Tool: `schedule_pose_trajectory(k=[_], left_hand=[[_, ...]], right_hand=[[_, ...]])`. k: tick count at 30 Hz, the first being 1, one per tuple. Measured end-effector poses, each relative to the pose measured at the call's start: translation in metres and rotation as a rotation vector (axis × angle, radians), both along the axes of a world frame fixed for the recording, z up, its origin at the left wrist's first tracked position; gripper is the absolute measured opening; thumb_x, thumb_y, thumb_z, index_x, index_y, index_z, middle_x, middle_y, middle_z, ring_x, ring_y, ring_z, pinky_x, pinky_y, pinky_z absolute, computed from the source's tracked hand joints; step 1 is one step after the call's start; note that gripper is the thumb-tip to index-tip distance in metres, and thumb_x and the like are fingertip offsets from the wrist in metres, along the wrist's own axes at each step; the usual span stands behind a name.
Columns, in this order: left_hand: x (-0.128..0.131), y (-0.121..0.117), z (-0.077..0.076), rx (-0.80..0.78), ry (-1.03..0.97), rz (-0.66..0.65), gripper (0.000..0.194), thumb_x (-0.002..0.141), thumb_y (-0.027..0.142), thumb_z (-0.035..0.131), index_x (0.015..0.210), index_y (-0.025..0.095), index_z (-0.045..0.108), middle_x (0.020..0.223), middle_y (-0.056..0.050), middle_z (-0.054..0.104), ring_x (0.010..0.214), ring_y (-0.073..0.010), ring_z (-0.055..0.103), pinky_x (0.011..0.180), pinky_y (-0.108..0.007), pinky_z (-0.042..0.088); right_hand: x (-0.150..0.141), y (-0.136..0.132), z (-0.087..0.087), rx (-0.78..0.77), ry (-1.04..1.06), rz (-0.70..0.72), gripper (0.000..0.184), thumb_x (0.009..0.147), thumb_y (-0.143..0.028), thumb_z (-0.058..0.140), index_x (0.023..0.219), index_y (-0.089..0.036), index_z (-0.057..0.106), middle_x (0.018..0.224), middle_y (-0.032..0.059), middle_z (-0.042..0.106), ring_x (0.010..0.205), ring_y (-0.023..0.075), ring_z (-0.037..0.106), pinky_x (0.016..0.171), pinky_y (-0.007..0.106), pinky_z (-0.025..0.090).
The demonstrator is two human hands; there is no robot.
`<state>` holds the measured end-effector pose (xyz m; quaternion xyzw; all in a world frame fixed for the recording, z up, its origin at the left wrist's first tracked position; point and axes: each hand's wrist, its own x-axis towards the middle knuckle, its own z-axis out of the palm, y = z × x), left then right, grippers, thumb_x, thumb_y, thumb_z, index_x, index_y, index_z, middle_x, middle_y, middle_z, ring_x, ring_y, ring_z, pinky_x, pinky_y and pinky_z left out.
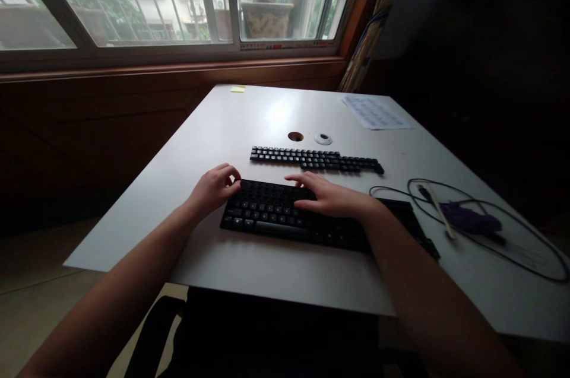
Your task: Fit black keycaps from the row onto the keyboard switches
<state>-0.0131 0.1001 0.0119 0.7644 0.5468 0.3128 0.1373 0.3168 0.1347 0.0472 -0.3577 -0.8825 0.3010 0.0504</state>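
Note:
A black keyboard (276, 228) lies on the white desk in front of me. Its lower left rows carry keycaps, while the upper rows look dark and bare of them. My left hand (218, 183) is at the keyboard's far left corner, thumb and fingers curled together on that edge. Over the middle of the keyboard reaches my right hand (327, 195), its thumb and fingers apart and nothing visible between them. My right hand and forearm hide part of the keyboard's right side. Behind the keyboard, detached black keycaps (307, 157) are laid out in keyboard-like rows.
On the right lie a looped black cable (525, 221), a purple cloth-like item (469, 218) and a thin pale brush-like tool (439, 209). Farther back are a printed sheet (376, 112), a cable hole (295, 136), a round cover (323, 139) and a yellow note (237, 89).

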Motion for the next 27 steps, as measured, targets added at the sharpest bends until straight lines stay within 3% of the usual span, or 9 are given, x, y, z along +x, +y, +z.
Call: schedule_pose_trajectory(k=[3,7,17,22,27], left_hand=[[-0.0002,0.0001,0.0000,0.001,0.005,0.003,0.008,0.086,0.025,0.063,0.086,0.021,0.069,0.086,-0.001,0.063,0.071,-0.0142,0.062,0.065,-0.026,0.049],[-0.0009,0.0006,-0.0005,0.005,0.006,-0.003,0.008,0.086,0.025,0.063,0.087,0.021,0.069,0.086,-0.001,0.063,0.071,-0.0144,0.063,0.065,-0.026,0.050],[-0.0016,0.0015,-0.0019,-0.007,0.003,-0.006,0.008,0.087,0.025,0.063,0.088,0.020,0.069,0.087,-0.001,0.062,0.071,-0.0140,0.062,0.066,-0.026,0.048],[-0.0033,0.0020,-0.0044,0.005,0.002,-0.012,0.008,0.088,0.027,0.065,0.088,0.020,0.069,0.086,-0.001,0.062,0.070,-0.0136,0.061,0.065,-0.026,0.047],[-0.0021,0.0020,-0.0044,0.003,-0.014,0.000,0.008,0.089,0.027,0.066,0.086,0.020,0.069,0.087,-0.001,0.062,0.070,-0.0135,0.062,0.065,-0.025,0.047]], right_hand=[[-0.0002,-0.0006,0.0014,-0.009,-0.020,0.003,0.076,0.087,-0.060,0.068,0.153,-0.034,0.040,0.141,0.0090,0.052,0.133,0.0304,0.047,0.115,0.048,0.039],[-0.0001,-0.0010,0.0025,0.000,-0.025,0.005,0.070,0.091,-0.058,0.063,0.153,-0.034,0.041,0.141,0.0089,0.052,0.133,0.0300,0.046,0.116,0.048,0.037],[-0.0014,-0.0018,0.0012,0.007,-0.032,-0.010,0.076,0.086,-0.060,0.068,0.152,-0.034,0.041,0.140,0.0088,0.052,0.134,0.0321,0.045,0.115,0.049,0.038],[0.0006,-0.0003,-0.0014,0.025,-0.006,0.007,0.068,0.092,-0.053,0.064,0.153,-0.034,0.041,0.134,0.0084,0.056,0.127,0.0286,0.051,0.112,0.047,0.041],[0.0019,0.0023,-0.0060,0.027,0.038,0.002,0.071,0.087,-0.051,0.071,0.150,-0.033,0.045,0.133,0.0081,0.059,0.125,0.0277,0.054,0.109,0.046,0.045]])
